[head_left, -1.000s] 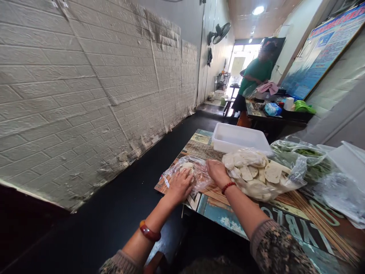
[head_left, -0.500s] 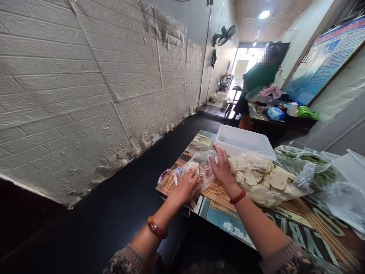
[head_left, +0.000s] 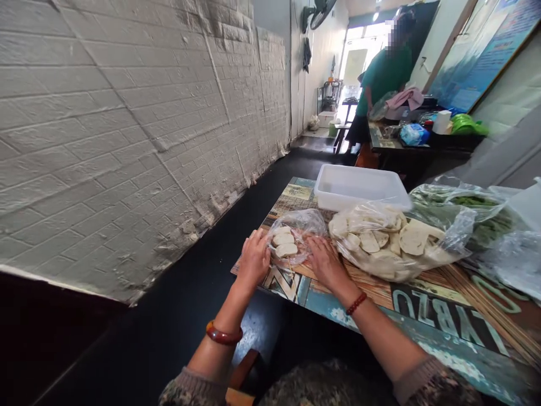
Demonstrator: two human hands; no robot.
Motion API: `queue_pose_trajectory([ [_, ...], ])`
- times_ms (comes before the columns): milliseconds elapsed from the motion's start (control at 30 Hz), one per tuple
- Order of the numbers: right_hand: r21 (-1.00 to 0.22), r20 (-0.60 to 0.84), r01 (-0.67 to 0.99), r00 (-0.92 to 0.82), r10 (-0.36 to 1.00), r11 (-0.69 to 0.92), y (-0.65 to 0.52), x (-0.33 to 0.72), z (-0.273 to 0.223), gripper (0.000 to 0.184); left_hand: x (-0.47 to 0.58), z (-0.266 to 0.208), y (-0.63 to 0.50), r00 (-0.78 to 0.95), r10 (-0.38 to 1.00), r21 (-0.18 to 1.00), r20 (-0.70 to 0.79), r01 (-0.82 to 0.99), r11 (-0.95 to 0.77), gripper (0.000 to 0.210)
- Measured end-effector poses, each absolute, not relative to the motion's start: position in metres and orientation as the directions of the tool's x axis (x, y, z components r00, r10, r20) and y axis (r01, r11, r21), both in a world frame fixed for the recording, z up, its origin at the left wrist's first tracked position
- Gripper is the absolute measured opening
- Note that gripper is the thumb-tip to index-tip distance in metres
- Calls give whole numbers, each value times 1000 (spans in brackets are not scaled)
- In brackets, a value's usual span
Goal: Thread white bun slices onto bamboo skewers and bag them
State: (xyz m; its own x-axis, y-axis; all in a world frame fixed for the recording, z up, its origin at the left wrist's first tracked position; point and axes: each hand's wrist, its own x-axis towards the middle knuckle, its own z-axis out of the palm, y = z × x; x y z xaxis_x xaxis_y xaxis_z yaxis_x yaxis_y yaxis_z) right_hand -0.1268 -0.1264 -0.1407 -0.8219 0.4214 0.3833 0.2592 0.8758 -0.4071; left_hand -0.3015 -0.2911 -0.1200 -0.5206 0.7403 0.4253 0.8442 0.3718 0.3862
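Far left, one pale brick-patterned wall [head_left: 127, 141], scuffed along its base. Next, a red-brown bangle [head_left: 224, 332] on the person's left wrist; above it, the left hand [head_left: 254, 259], fingers close together and slightly bent at the near-left edge of a clear bag [head_left: 311, 220]; whether they pinch the film cannot be told. Pale slices [head_left: 284, 242], in a short row between the two hands, wrapped about by that film on the patterned table [head_left: 291, 197]; inside or upon the bag, uncertain. Right hand [head_left: 326, 262], palm down, fingers slightly parted at the bag's right side; any grip cannot be told. One red beaded bracelet [head_left: 355, 303], right wrist. One white tub [head_left: 363, 192], behind. One co-worker in green [head_left: 385, 73], standing in the background. One bulging bag of slices [head_left: 389, 242], just beside the right hand. Bagged greens [head_left: 471, 208]. Thin sticks [head_left: 488, 307], lying in a bundle.
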Motion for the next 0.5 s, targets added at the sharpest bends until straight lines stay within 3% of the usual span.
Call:
queue_pose_trajectory([
  [100,-388,384,212,-847,367,897,-132,-116,-135,51,-286,-114,-300,-405,750,344,522,905,249,36],
  [167,-381,374,166,-872,316,909,-136,-109,-134,50,-277,-113,-305,-302,818,290,489,941,175,34],
  [333,-397,360,125,-890,280,909,-143,-104,-133,37,-273,-119,-310,-289,872,134,395,957,256,26],
  [500,-397,390,127,-873,292,909,-144,-110,-119,32,-296,-122,-310,-229,847,34,480,969,243,25],
])
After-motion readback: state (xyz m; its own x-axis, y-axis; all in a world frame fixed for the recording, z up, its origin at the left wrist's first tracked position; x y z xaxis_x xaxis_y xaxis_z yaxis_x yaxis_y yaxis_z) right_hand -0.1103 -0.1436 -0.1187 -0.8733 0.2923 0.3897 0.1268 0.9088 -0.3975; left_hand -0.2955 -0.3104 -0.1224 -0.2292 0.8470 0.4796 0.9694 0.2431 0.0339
